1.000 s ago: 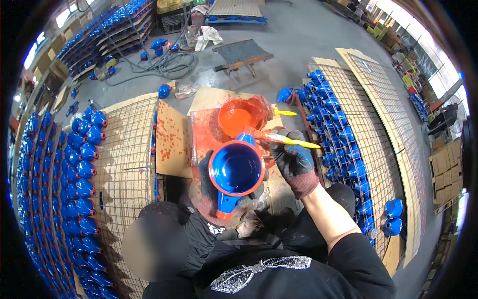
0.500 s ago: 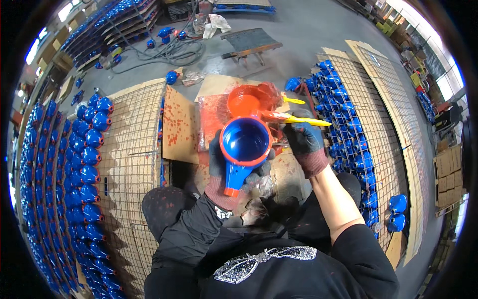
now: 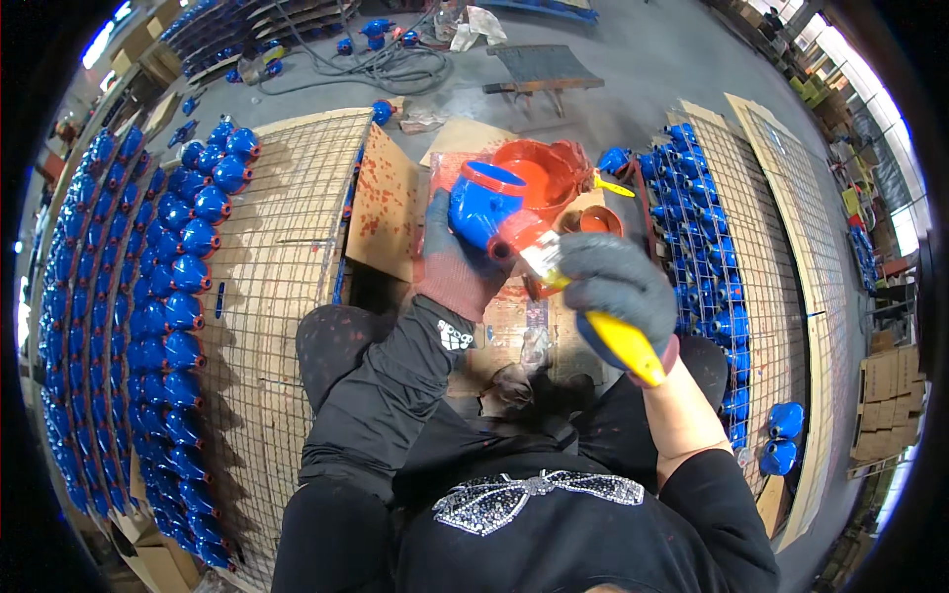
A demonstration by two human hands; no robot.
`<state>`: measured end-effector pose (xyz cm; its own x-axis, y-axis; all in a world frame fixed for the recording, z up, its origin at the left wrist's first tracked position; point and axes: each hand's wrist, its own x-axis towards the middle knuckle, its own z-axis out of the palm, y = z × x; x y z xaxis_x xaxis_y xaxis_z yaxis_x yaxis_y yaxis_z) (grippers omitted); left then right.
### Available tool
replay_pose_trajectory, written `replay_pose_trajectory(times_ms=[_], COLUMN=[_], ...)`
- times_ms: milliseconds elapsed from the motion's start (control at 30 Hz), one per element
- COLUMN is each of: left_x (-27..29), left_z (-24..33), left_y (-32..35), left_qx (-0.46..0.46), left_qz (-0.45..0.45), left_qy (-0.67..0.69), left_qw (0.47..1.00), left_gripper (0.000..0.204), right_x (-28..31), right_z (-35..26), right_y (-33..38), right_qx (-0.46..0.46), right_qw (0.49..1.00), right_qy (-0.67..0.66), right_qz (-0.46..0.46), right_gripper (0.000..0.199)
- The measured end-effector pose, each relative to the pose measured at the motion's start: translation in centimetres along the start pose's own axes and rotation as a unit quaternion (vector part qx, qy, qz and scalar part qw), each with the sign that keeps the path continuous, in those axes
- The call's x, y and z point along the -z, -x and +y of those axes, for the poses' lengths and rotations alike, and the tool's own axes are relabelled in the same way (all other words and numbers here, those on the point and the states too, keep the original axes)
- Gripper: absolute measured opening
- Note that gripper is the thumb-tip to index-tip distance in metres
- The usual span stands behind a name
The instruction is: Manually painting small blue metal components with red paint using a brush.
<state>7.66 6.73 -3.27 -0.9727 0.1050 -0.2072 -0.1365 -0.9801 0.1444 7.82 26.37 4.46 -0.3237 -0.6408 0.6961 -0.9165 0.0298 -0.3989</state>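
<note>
My gloved left hand (image 3: 447, 235) is closed round a blue funnel-shaped part (image 3: 481, 210) with a red-coated wide rim, tipped so its narrow end faces me. In my gloved right hand (image 3: 621, 285) is a paintbrush (image 3: 625, 346) with a yellow handle. Its red-wet bristles lie against the narrow end of the part, which is also red. Just beyond stands an open bucket of red paint (image 3: 573, 163). A smaller round pot (image 3: 600, 219) holding red stuff sits nearer, beside my right hand. A second yellow-handled brush (image 3: 615, 188) rests at the bucket's right side.
Wire-mesh racks on both sides, left (image 3: 297, 198) and right (image 3: 736, 208), carry rows of similar blue parts (image 3: 188, 306). A red-spattered cardboard sheet (image 3: 384, 203) stands left of the bucket. Farther off are a low stool (image 3: 544, 67) and a coiled hose (image 3: 395, 69).
My left hand has raised and turned the part, bringing its narrow end toward the brush. My right hand has swung the brush from the wide rim to that end. The whole view has shifted slightly.
</note>
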Motion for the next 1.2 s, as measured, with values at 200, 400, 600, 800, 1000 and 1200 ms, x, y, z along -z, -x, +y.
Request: replay_pose_trajectory(times_ms=[200, 400, 600, 800, 1000, 1200], left_x=[1.2, -0.2, -0.8, 0.9, 5.5, 13.4], left_z=[0.6, 2.0, 4.9, 8.4, 9.1, 7.0], left_y=[0.4, 2.5, 6.3, 16.8, 31.4, 47.1], left_qx=[-0.054, -0.129, -0.125, -0.236, -0.472, -0.550], left_qz=[-0.080, -0.018, -0.077, -0.149, -0.040, 0.146], left_qy=[-0.026, 0.016, 0.065, 0.050, -0.038, -0.137], left_qw=[0.995, 0.991, 0.987, 0.959, 0.880, 0.810], left_gripper=[0.061, 0.052, 0.057, 0.066, 0.058, 0.061], right_x=[-1.5, -1.0, -1.8, -4.4, -8.8, -11.9], right_z=[-2.3, -3.4, 0.3, 3.9, 6.6, 7.7], right_y=[0.2, 1.2, 3.3, 5.3, 5.8, 6.0], right_qx=[0.094, 0.068, -0.036, -0.090, -0.085, -0.053], right_qw=[0.986, 0.989, 0.987, 0.984, 0.984, 0.968], right_qy=[0.094, 0.100, 0.138, 0.106, 0.008, 0.016], right_qz=[-0.096, -0.082, -0.080, -0.110, -0.156, -0.244], right_gripper=[0.032, 0.030, 0.028, 0.025, 0.021, 0.015])
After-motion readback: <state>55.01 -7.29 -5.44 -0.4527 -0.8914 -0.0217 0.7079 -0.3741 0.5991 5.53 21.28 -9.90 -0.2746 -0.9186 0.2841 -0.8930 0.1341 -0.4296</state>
